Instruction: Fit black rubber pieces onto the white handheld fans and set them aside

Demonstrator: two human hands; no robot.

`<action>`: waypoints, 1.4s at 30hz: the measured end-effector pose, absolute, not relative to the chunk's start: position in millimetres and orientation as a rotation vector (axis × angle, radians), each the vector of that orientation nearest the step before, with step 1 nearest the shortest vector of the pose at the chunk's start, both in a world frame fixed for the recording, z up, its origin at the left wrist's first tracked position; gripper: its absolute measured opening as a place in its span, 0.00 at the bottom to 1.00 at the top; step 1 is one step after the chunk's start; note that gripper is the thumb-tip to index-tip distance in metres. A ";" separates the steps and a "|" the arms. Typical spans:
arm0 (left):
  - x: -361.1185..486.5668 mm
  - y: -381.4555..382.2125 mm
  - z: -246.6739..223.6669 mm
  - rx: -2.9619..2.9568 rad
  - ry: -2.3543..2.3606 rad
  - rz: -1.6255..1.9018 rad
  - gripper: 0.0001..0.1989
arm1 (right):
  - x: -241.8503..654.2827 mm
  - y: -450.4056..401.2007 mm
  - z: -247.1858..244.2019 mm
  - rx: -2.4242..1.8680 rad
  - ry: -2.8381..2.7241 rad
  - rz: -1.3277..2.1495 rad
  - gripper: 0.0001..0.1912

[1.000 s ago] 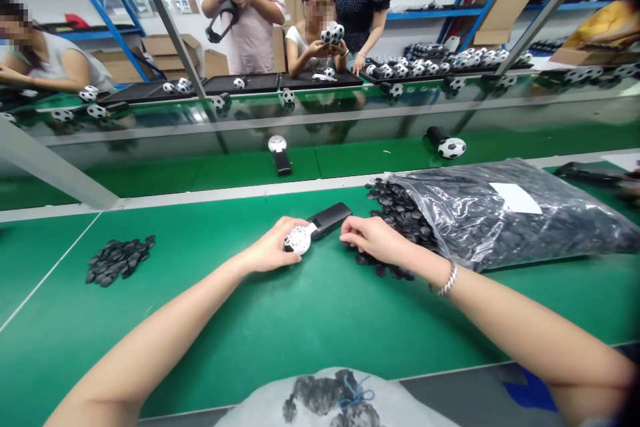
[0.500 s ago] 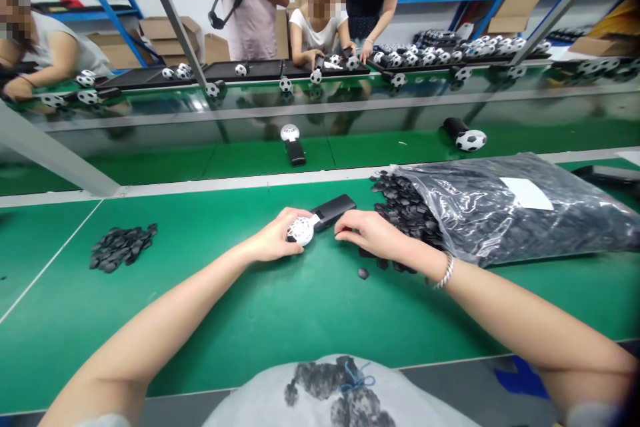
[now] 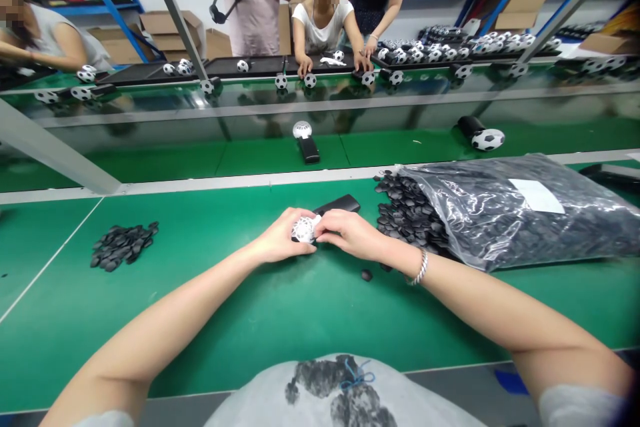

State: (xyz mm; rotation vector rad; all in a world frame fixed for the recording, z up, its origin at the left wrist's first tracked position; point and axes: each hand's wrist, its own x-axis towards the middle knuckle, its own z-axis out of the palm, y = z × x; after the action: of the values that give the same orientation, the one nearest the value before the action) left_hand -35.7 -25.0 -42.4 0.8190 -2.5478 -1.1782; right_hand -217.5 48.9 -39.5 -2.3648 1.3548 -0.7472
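My left hand (image 3: 284, 237) is wrapped round the white openwork ball head (image 3: 303, 229) of a handheld device with a football pattern. Its black handle (image 3: 341, 204) points away to the right, low over the green table. Against the right side of the head, my right hand (image 3: 350, 233) has thumb and fingers pinched together; whatever is between the fingertips is hidden. Right of this hand lies a heap of small black flat pieces (image 3: 407, 210), spilling from a clear plastic bag (image 3: 500, 227). One loose black piece (image 3: 367, 275) lies nearer to me.
A smaller pile of black pieces (image 3: 124, 246) is on the left. Beyond the table's pale edge rail, a white-headed device (image 3: 307, 141) and a football-headed one (image 3: 483, 135) lie on the green belt. Co-workers stand and sit opposite, behind trays of football-headed devices (image 3: 430, 52).
My right hand has moved left from beside the handle to the ball head, still pinched. My left hand keeps its hold. Across the belt, a seated co-worker's hands have moved apart.
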 end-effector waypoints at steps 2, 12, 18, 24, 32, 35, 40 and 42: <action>-36.5 -24.1 -42.5 0.809 -2.540 -1.171 0.28 | -216.4 46.8 -40.4 -2.354 1.353 -0.748 0.04; -37.8 -17.5 -45.6 0.852 -2.468 -1.121 0.24 | -214.8 47.5 -42.9 -2.235 1.491 -0.770 0.05; -38.3 -17.0 -47.3 0.832 -2.464 -1.082 0.23 | -216.6 44.7 -43.1 -2.227 1.502 -0.736 0.05; -38.1 -16.7 -49.3 0.812 -2.471 -1.061 0.22 | -213.7 39.7 -38.0 -2.160 1.558 -0.663 0.09; -36.3 -18.1 -50.7 0.759 -2.488 -1.047 0.21 | -215.3 37.3 -34.3 -2.152 1.504 -0.647 0.08; -36.5 -18.4 -50.8 0.752 -2.492 -1.037 0.21 | -216.5 36.9 -34.8 -2.125 1.493 -0.668 0.08; -37.4 -18.1 -51.8 0.762 -2.473 -1.030 0.21 | -217.4 38.5 -39.5 -2.203 1.416 -0.700 0.06; -37.3 -18.1 -52.7 0.769 -2.459 -1.040 0.22 | -217.9 39.9 -42.7 -2.261 1.359 -0.717 0.06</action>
State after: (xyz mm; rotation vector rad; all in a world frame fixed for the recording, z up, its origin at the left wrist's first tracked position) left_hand -37.3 -18.1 -52.7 0.7690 -2.4585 -1.0401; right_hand -217.9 39.9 -42.7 -2.2613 1.3585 -0.7173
